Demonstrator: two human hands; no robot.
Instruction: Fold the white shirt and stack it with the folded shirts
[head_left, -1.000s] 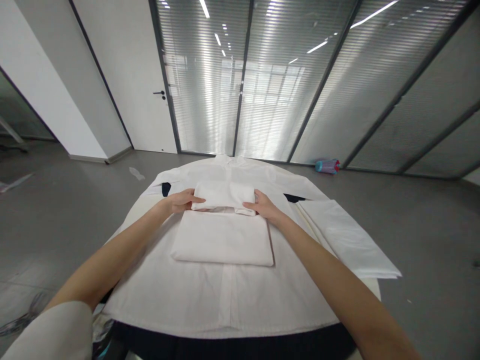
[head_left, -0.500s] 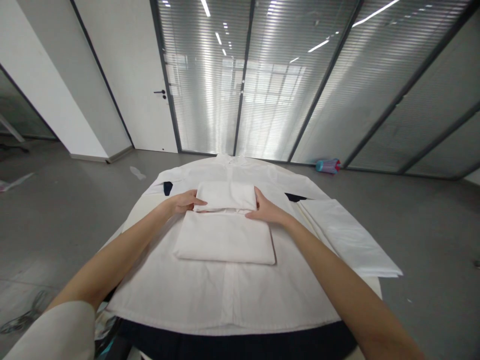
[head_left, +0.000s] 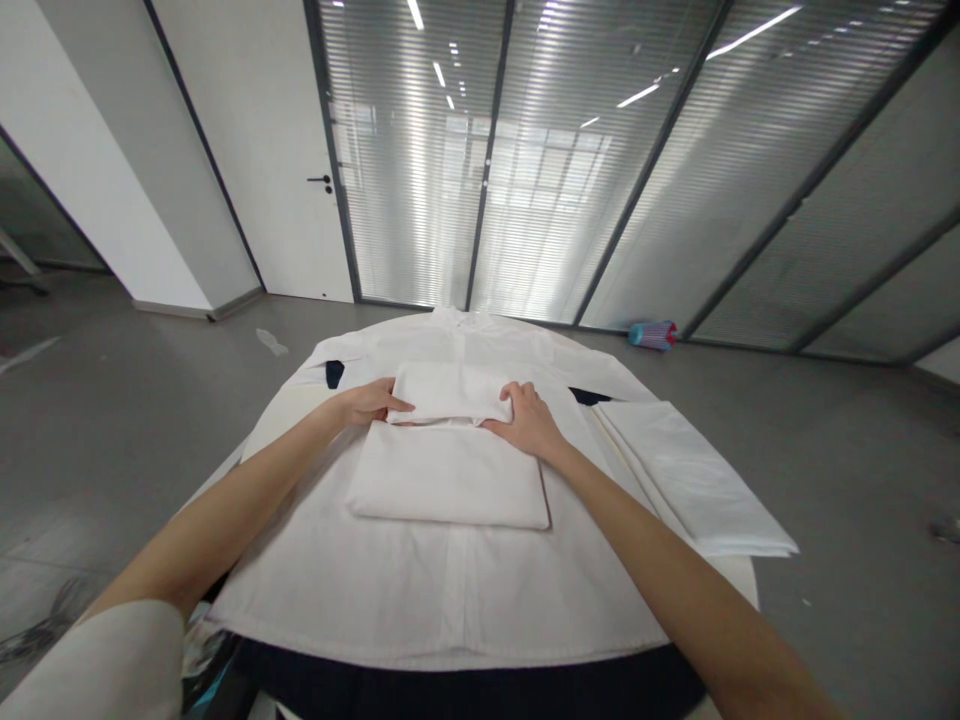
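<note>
"I'm taking the spread white shirt (head_left: pixel 480 610) as my landmark. What are you getting on its left?"

"A pale scrap (head_left: pixel 271 342) is lying on the floor off the shirt's far left. Further in, I'm watching the left hand (head_left: pixel 367 402), left of the shirt's middle."

"How are its fingers standing?"

"They're closing on the left end of the folded white cloth (head_left: pixel 450 475). The thumb is lying on top, the other fingers are going behind and under, partly hidden, and only the cloth's thickness is parting them. The left forearm (head_left: pixel 255 490) is slanting in across the shirt's left side, palm turning inward."

"And the cloth?"

"It's resting on the middle of the shirt, a flat panel toward the hem and a narrower fold toward the collar. A thin slit is showing between them; I'm not managing to tell whether both are one piece."

"Now the right hand (head_left: pixel 531 425)?"

"It's gripping the fold's right end, right of the shirt's middle. I'm seeing its fingers bending over the end, its thumb pressing at the near edge. The right forearm (head_left: pixel 637 525) is running back over the shirt's right side."

"Beyond that?"

"A striped item (head_left: pixel 652 335) is lying on the floor past the shirt's far right, and a folded white stack (head_left: pixel 697 475) is sitting along the shirt's right side."
</note>
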